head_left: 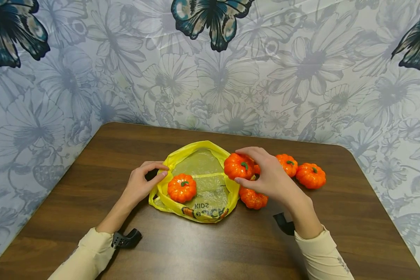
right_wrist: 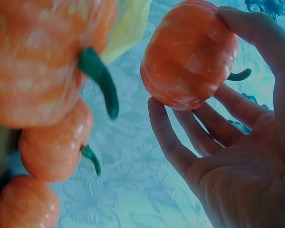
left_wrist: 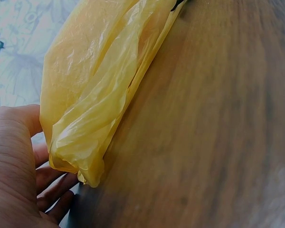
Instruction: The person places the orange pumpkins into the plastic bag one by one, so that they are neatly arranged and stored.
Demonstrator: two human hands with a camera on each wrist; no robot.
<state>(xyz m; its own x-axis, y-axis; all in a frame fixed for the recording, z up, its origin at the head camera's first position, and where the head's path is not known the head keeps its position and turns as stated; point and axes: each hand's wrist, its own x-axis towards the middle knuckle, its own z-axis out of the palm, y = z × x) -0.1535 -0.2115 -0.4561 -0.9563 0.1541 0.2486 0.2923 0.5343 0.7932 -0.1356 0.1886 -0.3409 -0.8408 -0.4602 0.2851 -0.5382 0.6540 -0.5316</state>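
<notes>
Pumpkin (head_left: 236, 167), squat, ribbed, glossy orange with paler flecks and a short curved green stem; location, at the right rim of a thin yellow plastic bag (head_left: 202, 145), raised in the right hand (head_left: 271, 175), whose thumb and fingers grip it by the sides. Bag: translucent, crumpled, mouth spread wide, dark printing including "KIDS" on the near side; left rim pinched between thumb and forefinger of the left hand (head_left: 141, 181). Inside the bag, towards its left, one similar orange pumpkin with green stem (head_left: 182, 188). Just beside the bag's right edge, one flecked orange pumpkin (head_left: 253, 198); farther right, two more orange pumpkins (head_left: 311, 175), near each other. Another bit of orange shows behind the held piece, mostly blocked by it and the right hand. Support: brown wood-grain bench (head_left: 210, 249); behind it, pale floral wall covering (head_left: 231, 85) with dark butterflies. Orientation: held pumpkin tilted, stem directed towards the right palm, broadest axis across the stem line; bag mouth facing up, its lettering upside down in the head view.
</notes>
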